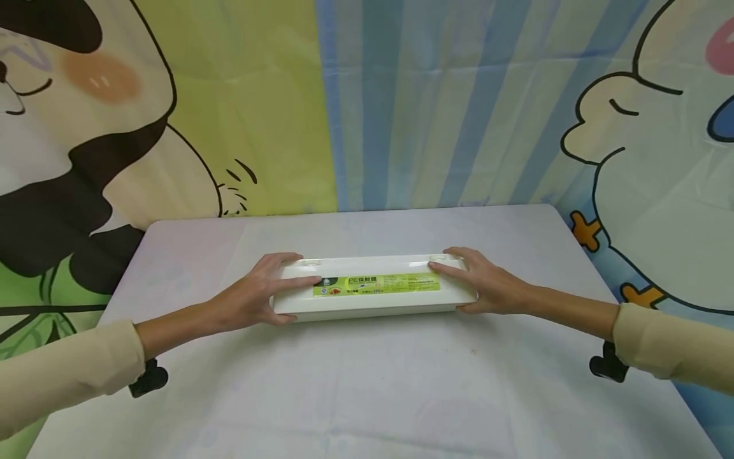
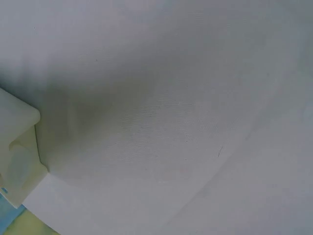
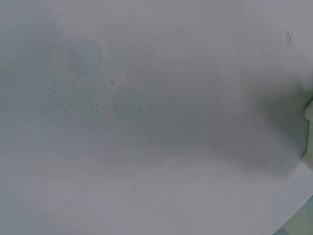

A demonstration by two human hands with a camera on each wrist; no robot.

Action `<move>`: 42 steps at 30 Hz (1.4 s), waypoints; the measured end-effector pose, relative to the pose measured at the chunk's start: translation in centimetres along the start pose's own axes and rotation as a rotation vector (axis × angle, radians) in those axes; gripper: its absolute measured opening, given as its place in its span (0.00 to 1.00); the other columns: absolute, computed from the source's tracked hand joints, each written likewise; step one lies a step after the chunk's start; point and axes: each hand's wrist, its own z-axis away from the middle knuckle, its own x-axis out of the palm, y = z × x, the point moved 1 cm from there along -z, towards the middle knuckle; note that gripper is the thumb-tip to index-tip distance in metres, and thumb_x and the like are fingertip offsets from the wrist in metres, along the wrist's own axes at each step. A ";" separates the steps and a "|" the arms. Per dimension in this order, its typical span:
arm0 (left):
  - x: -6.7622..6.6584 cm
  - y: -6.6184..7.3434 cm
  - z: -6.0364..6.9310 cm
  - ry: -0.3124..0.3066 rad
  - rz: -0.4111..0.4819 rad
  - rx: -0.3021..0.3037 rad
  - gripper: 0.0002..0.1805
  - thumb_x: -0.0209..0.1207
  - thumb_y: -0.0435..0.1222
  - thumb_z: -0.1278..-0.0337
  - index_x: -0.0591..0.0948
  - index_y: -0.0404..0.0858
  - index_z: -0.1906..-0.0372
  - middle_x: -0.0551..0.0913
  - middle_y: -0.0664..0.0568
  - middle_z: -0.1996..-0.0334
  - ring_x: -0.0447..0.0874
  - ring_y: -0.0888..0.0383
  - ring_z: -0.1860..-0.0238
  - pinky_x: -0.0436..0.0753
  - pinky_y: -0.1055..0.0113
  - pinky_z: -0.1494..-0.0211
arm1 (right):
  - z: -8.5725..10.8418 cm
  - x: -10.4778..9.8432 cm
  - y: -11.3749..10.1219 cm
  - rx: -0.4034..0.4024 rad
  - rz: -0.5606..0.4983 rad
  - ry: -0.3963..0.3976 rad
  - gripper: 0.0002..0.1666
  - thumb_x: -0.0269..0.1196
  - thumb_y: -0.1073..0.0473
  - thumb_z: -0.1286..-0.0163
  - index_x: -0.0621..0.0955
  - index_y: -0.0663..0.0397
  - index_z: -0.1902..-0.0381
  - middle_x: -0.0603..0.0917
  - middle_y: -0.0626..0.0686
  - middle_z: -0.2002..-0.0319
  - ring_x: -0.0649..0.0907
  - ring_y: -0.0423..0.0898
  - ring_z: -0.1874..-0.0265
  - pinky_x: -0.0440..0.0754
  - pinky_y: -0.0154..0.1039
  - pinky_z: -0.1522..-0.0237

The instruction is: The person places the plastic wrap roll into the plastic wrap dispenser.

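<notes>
A long white cling film dispenser box (image 1: 375, 303) with a green printed label (image 1: 375, 285) lies crosswise on the white table. My left hand (image 1: 260, 290) grips its left end, thumb at the near side, one finger stretched over the top and others at the far edge. The right hand (image 1: 490, 284) holds the opposite end in much the same way. In the left wrist view, one end of the box (image 2: 19, 156) shows at the left edge. Only a sliver of the box (image 3: 308, 132) enters the right wrist view. Neither hand appears in the wrist views.
The table (image 1: 367, 382) is covered in pale cloth and its far edge meets a cartoon-printed curtain (image 1: 436, 108). More printed curtain (image 1: 676, 210) hangs along the right side. Dark wrist mounts (image 1: 150, 379) sit below both sleeves.
</notes>
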 end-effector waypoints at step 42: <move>0.2 -0.5 -0.7 -0.220 0.129 -0.284 0.59 0.77 0.46 0.69 0.58 0.33 0.28 0.67 0.43 0.37 0.66 0.47 0.37 0.76 0.51 0.41 | -2.3 -1.4 -0.3 0.153 0.040 -0.226 0.63 0.77 0.47 0.56 0.56 0.54 0.28 0.69 0.60 0.37 0.71 0.57 0.39 0.81 0.51 0.52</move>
